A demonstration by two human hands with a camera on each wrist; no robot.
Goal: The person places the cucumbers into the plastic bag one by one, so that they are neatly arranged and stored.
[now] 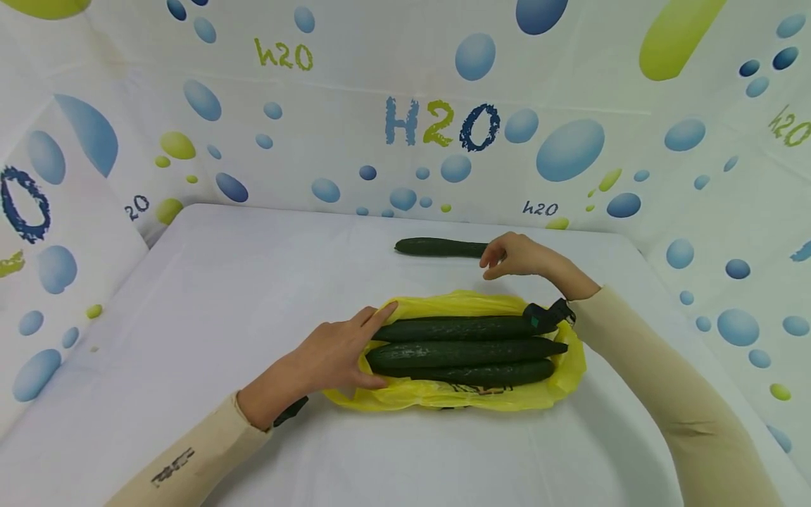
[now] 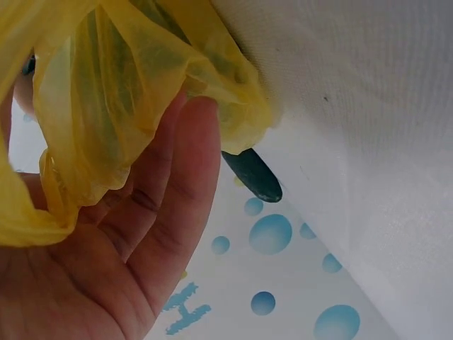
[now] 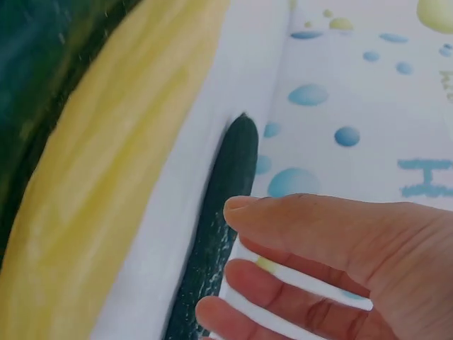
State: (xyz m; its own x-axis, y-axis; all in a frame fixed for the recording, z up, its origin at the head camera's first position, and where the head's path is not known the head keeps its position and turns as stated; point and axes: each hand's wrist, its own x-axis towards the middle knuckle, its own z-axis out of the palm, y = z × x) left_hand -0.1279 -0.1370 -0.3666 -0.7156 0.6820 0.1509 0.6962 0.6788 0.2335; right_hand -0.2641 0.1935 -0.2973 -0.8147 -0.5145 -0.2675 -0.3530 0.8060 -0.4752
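Note:
A yellow plastic bag (image 1: 469,401) lies on its side across the white table, its mouth spread wide. Three dark green cucumbers (image 1: 465,352) rest in it side by side. My left hand (image 1: 329,352) holds the bag's left end, thumb on the near edge and fingers on the far edge; in the left wrist view the film (image 2: 120,92) bunches between thumb and fingers. Beyond the bag, a single cucumber (image 1: 437,247) lies on the table. Over its right end hovers my right hand (image 1: 516,255), fingers loosely bent and apart, fingertips overlapping the cucumber (image 3: 226,177) in the right wrist view.
A white cloth covers the table (image 1: 253,267). Behind and at both sides hangs a white curtain (image 1: 355,84) with blue and green drops and H2O lettering. A black wrist device (image 1: 545,317) under my right wrist overlaps the cucumbers' right ends.

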